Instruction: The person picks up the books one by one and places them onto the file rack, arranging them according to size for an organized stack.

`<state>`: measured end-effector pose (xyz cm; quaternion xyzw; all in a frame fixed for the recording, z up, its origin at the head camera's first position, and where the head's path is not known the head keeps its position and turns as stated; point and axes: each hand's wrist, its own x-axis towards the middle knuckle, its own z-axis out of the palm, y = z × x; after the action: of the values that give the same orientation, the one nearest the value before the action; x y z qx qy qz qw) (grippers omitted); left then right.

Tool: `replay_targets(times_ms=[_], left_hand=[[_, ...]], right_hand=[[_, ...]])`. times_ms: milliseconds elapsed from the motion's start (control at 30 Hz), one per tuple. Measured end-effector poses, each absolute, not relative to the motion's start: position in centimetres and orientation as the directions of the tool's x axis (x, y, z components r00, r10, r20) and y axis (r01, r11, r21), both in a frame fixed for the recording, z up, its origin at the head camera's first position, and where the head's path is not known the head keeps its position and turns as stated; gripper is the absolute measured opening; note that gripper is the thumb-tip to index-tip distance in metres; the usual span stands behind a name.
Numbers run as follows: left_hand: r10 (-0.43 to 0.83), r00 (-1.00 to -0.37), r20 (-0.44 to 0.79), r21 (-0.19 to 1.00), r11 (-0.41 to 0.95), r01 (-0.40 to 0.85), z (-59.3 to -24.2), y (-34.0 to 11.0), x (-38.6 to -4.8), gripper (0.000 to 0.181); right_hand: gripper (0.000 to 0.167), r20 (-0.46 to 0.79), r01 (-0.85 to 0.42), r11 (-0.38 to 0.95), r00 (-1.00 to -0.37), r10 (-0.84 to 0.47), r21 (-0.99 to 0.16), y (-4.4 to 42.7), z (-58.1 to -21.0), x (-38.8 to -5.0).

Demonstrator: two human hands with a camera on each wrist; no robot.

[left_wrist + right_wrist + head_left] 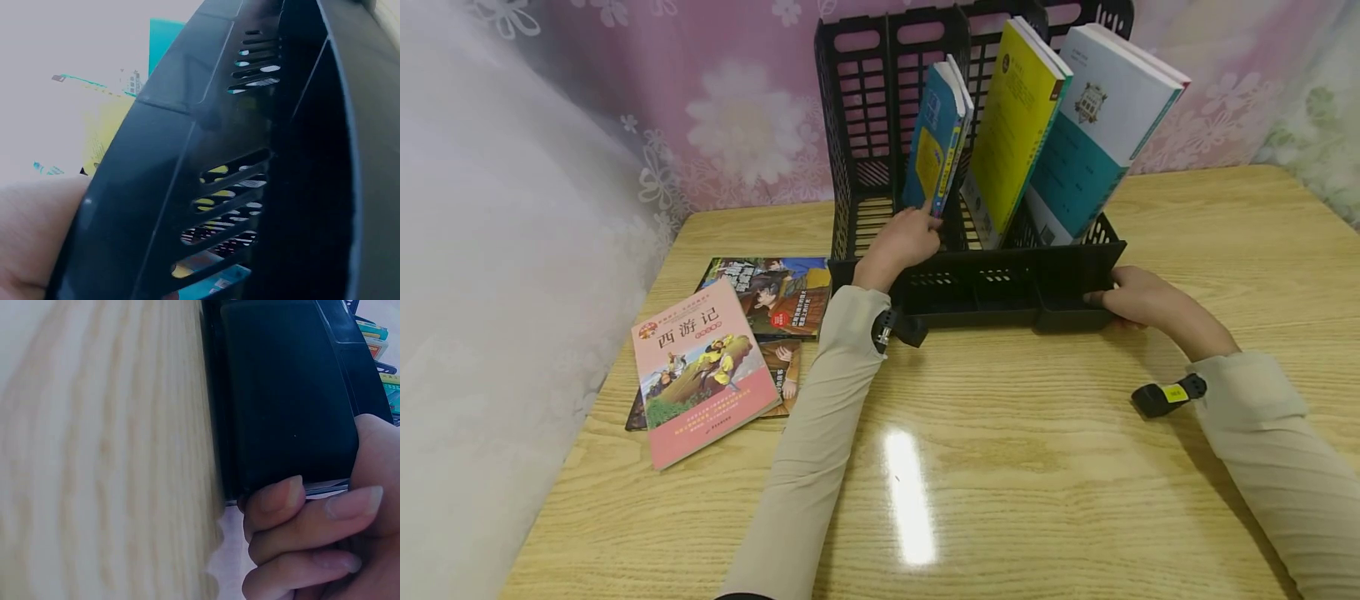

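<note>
A black file rack [1000, 283] with a slotted back and dividers stands on the table, holding several upright books. My left hand [898, 242] reaches over its front wall and touches the lower spine of a thin blue-and-yellow book [934, 146], index finger extended; its other fingers are partly hidden. The left wrist view shows the rack's slotted front wall [169, 156] close up, with part of the hand at the left edge. At the rack's front right corner, my right hand [1138, 296] grips the black wall, thumb and curled fingers [312, 522] around the corner.
A yellow book [1015, 125] and a thick white-and-teal book [1097, 125] lean in the rack's right compartments. Left of the rack, a pink book [703, 375] overlaps dark comic-style books [782, 292] on the wooden table [1000, 483]. A floral curtain [745, 108] hangs behind.
</note>
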<state>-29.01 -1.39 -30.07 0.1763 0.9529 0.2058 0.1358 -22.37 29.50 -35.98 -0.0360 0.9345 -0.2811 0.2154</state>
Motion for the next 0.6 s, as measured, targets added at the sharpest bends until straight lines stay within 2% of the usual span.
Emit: replay_targets(times_ms=[167, 267, 367, 467, 600], left_hand=[[0.337, -0.930, -0.147, 0.502, 0.835, 0.223, -30.1, -1.3, -28.8, 0.033], [0.342, -0.937, -0.071, 0.518, 0.815, 0.259, -30.3, -1.2, -28.7, 0.029], [0.319, -0.945, 0.074, 0.540, 0.784, 0.307, -30.7, -1.3, -28.6, 0.020], [0.254, -0.927, 0.277, 0.595, 0.712, 0.373, -30.8, -1.6, -28.4, 0.018], [0.134, -0.832, 0.539, 0.635, 0.584, 0.506, -30.3, -2.9, -28.3, 0.020]], right_hand=[[0.051, -0.381, 0.051, 0.837, -0.904, -0.193, -0.545, 29.5, -36.0, -22.4], [0.050, -0.378, 0.051, 0.834, -0.905, -0.194, -0.549, 29.5, -36.0, -22.3], [0.049, -0.375, 0.051, 0.836, -0.907, -0.189, -0.546, 29.5, -36.0, -22.2], [0.048, -0.369, 0.049, 0.838, -0.911, -0.185, -0.543, 29.5, -36.0, -22.1], [0.048, -0.367, 0.046, 0.836, -0.911, -0.189, -0.546, 29.5, -36.1, -22.1]])
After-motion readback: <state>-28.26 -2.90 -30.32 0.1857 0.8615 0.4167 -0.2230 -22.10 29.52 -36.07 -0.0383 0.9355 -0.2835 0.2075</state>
